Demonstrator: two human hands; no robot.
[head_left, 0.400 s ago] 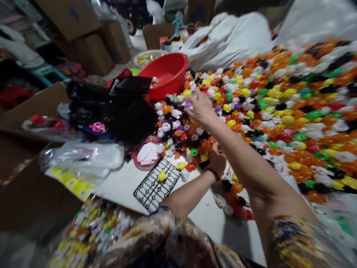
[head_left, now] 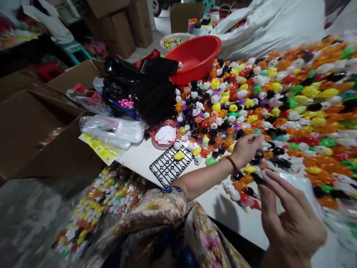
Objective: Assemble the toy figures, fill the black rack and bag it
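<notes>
My left hand (head_left: 247, 150), with a dark red bead bracelet at the wrist, is over the near edge of a big heap of small plastic figures (head_left: 234, 108). Its fingertips are pinched together; what they hold, if anything, I cannot make out. Closer to me, my right hand (head_left: 292, 216) has thumb and fingers closing at the tips on a small black piece (head_left: 258, 178), blurred. Between my hands and the table edge lie loose figures, among them a white one (head_left: 229, 188). A black grid tray (head_left: 164, 171) lies to the left with a yellow figure (head_left: 179, 155) on it.
Behind the heap stands a red basin (head_left: 195, 59). Black plastic bags (head_left: 156, 96), clear packets (head_left: 111, 130) and a small pink basket (head_left: 154, 143) of white paper slips sit on the left. An open cardboard box (head_left: 64, 149) and a bag of figures (head_left: 103, 201) are below the table edge.
My right hand has drawn back from the far heap toward me. The left hand has moved right along the heap's near edge, and the view has shifted to the right.
</notes>
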